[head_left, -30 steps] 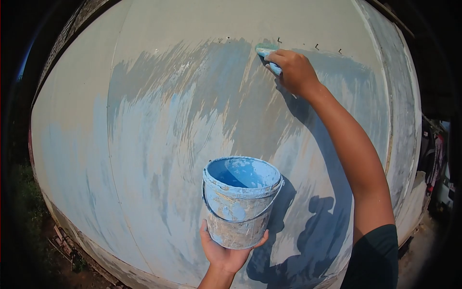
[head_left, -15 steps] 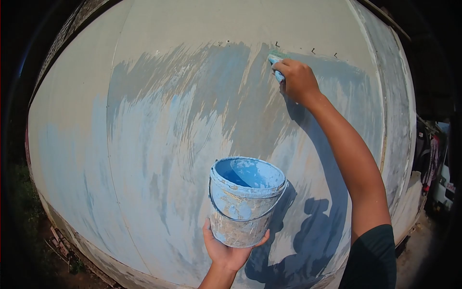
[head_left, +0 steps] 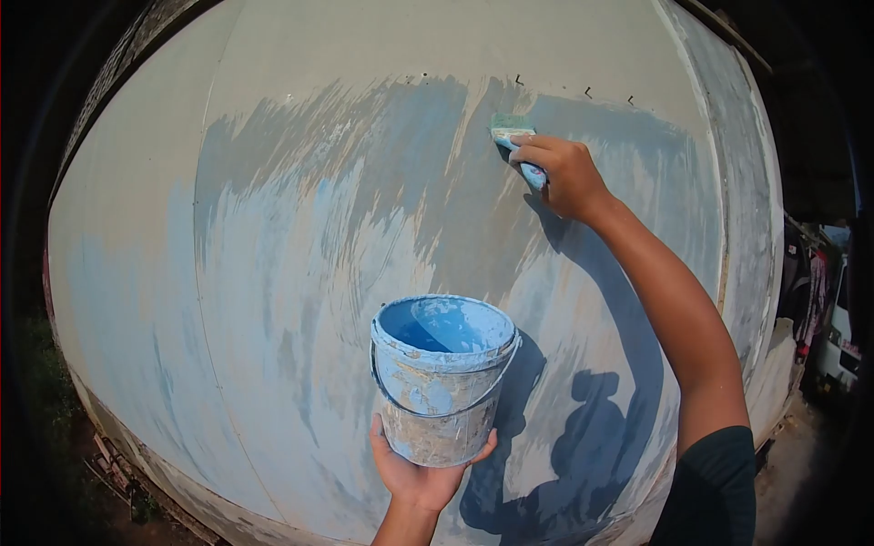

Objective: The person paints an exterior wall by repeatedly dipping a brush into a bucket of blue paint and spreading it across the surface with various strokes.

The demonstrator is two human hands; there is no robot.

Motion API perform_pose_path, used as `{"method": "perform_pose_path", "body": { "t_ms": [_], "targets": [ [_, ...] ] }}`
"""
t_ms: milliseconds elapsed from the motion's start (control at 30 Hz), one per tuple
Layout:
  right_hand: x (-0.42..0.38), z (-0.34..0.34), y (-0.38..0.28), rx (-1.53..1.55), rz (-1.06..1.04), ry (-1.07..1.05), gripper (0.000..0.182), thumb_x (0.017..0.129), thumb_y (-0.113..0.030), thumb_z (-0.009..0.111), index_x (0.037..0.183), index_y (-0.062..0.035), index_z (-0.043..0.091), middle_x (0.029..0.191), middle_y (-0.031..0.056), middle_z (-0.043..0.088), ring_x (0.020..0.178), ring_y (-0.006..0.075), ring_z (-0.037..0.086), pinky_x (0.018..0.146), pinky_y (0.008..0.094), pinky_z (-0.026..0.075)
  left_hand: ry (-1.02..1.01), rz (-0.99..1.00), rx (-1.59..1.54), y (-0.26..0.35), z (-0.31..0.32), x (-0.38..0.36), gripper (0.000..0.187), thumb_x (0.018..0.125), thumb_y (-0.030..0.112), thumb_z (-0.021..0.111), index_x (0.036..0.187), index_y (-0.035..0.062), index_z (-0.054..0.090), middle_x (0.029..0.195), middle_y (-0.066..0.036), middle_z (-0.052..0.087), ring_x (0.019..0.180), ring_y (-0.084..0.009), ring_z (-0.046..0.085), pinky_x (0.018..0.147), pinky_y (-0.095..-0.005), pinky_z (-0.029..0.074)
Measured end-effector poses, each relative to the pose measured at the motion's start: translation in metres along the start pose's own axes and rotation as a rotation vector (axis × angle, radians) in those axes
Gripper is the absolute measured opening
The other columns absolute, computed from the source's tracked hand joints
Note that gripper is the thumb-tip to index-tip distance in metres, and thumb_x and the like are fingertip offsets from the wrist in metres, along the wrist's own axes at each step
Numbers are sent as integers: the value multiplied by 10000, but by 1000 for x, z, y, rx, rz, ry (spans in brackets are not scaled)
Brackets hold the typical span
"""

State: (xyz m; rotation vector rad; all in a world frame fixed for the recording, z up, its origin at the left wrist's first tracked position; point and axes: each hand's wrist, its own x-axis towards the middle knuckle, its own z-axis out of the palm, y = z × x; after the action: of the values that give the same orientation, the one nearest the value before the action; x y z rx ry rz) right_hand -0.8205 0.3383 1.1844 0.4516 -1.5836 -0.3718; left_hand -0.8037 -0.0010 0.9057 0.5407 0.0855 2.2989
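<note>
Blue paint lies inside a stained bucket (head_left: pixel 442 391), held upright from underneath by my left hand (head_left: pixel 421 478), whose fingers and thumb wrap round its base. My right hand (head_left: pixel 569 177) grips a paintbrush (head_left: pixel 515 136) with a blue-smeared handle, its greenish bristles against the wall (head_left: pixel 309 273). Fresh grey-blue paint surrounds the brush, with streaky light blue lower down and bare beige above.
Small dark hooks (head_left: pixel 588 92) stick out of the wall above the brush. Hanging clothes (head_left: pixel 810 291) and a white vehicle (head_left: pixel 838 350) are at the far right. Sticks and bricks (head_left: pixel 111 469) lie on the ground at lower left.
My right hand and the brush have moved down and slightly left on the wall. The bucket in my left hand has shifted left.
</note>
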Motion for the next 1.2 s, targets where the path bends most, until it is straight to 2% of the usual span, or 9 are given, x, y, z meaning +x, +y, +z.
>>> {"method": "perform_pose_path", "body": {
  "t_ms": [133,200,333,533,600,733,833,933,1200],
  "targets": [
    [2,-22,-49,284,-52,-161,175,919,-98,789,1092,-77,804,1043,130,811,868,298,776,852,391,611,3,5,8,4,-7,-3,879,995,750,263,1719,253,241,1770,-165,223,1581,-450,295,1147,-806,270],
    [17,-35,-50,615,441,-136,147,930,-130,779,1046,-41,801,930,126,788,832,230,760,805,346,593,-13,3,30,4,-9,-2,902,996,773,209,1728,246,211,1785,-161,195,1589,-465,287,1165,-803,266],
    [34,-24,22,673,750,124,175,935,-150,764,1026,-2,784,860,119,770,789,207,735,760,334,565,0,12,-3,3,-10,-3,909,995,780,210,1731,247,201,1788,-166,183,1594,-470,276,1160,-816,256],
    [43,-38,42,124,445,178,152,892,-83,780,1029,-17,767,960,136,793,851,335,756,807,375,590,-2,18,4,8,-9,-7,907,996,777,208,1732,247,196,1788,-175,174,1592,-479,272,1152,-823,255],
    [22,-23,26,-47,240,-10,229,823,-10,801,1045,-35,751,1020,133,781,919,366,750,839,417,594,-11,19,8,9,-9,-11,907,995,776,209,1732,246,195,1787,-178,176,1591,-481,273,1150,-820,260],
    [-31,-27,-66,133,-49,-201,267,805,-2,814,1060,-59,758,1033,164,776,932,367,751,824,425,587,3,67,-25,15,0,-22,884,994,748,287,1718,243,236,1768,-179,215,1570,-463,293,1117,-821,278],
    [-33,-52,-106,529,199,-362,194,855,-10,788,1048,-14,776,1015,212,786,886,331,767,847,402,590,38,87,-28,22,2,-26,858,997,720,347,1706,243,274,1753,-176,252,1555,-446,307,1095,-826,279],
    [-15,-66,-44,593,525,-417,155,885,-69,795,1018,5,769,934,210,771,842,268,750,828,380,583,46,100,-27,-7,9,-4,866,996,725,342,1712,245,258,1758,-176,242,1563,-447,296,1101,-827,267],
    [38,-41,79,64,199,34,233,883,10,779,1084,-108,765,1014,169,777,891,336,754,834,421,602,-51,119,31,4,-4,-4,956,975,819,238,1740,252,159,1789,-175,171,1588,-491,269,1132,-821,294]
  ]
}}
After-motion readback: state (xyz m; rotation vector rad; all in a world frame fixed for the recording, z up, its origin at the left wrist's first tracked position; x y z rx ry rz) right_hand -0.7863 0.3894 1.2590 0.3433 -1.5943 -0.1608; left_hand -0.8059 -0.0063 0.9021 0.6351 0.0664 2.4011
